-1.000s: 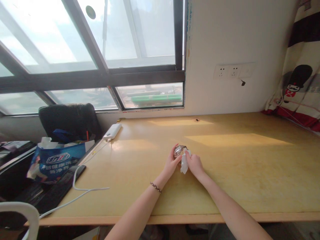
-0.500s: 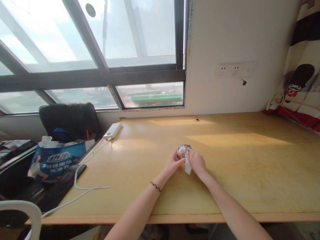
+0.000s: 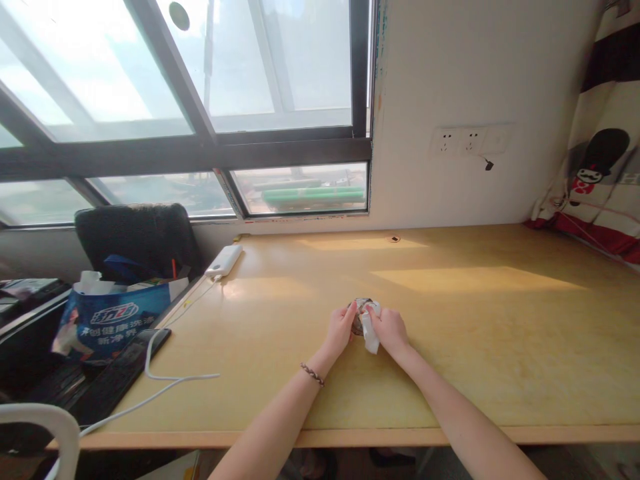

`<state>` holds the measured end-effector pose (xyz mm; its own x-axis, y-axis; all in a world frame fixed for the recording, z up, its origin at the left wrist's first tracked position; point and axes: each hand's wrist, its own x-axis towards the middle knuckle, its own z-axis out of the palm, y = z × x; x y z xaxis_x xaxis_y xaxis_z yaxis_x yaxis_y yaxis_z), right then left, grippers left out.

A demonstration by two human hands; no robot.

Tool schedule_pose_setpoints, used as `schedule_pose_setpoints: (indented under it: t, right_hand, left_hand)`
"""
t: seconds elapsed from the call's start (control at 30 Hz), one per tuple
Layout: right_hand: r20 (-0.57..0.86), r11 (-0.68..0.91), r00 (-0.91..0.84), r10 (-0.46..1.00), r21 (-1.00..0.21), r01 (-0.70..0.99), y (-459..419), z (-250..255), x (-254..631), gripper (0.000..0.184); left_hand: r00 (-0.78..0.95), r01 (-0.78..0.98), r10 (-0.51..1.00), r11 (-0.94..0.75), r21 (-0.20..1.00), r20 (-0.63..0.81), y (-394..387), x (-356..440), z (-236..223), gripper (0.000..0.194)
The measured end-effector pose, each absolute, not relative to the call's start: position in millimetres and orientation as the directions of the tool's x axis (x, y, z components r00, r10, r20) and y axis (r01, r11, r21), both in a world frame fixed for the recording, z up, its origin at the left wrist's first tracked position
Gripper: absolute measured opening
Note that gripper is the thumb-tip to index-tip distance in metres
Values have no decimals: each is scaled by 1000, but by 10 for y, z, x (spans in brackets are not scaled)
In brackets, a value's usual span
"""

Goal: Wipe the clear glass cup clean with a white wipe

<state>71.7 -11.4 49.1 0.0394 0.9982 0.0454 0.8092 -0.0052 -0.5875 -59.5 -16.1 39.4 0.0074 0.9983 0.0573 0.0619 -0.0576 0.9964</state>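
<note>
Between my two hands, above the table (image 3: 500, 347), is a small, shiny, round object (image 3: 358, 327), silvery and dark; its exact kind is hard to make out. My left hand (image 3: 342, 329) is wrapped round its left side, thumb on top. A white tissue (image 3: 371, 335) hangs from my right hand (image 3: 391, 330), whose fingers pinch it against the object's right side. Much of the round object is covered by fingers and tissue.
A white power bank (image 3: 225, 261) with a white cable (image 3: 187, 379) lies at the table's left edge. Left of it are a black phone-like slab (image 3: 160, 337), a blue bag (image 3: 115, 317) and a dark chair (image 3: 137, 233). Wall sockets (image 3: 460, 140) are at the back.
The round object has tilted, and its shiny top is less visible. My left thumb has moved up onto it, and the tissue has shifted slightly left with my right hand.
</note>
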Motion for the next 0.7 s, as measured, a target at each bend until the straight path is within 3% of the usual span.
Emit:
schedule_pose_setpoints:
  t: [0.1,0.23,0.37,0.53,0.7]
  right_hand:
    - [39,-19,52,998,-590,807,-109,470,712,59]
    - [-24,-71,79,997,-743,665,-47,416,707,60]
    - [-62,-67,29,998,-795,602,-13,406,696,56]
    - [42,83,-76,996,-714,695,-52,469,707,40]
    - [116,62,-8,993,-468,881,-140,504,722,59]
  left_hand:
    - [74,34,986,-150,988,147,-148,-621,446,48]
    - [227,-152,957,-150,977,182,-155,-605,522,54]
    - [190,-244,966,-128,961,176,-165,-593,545,65]
    - [148,-137,987,-35,990,56,-159,-606,515,43]
    - [180,-117,981,97,988,-75,-123,-635,489,45]
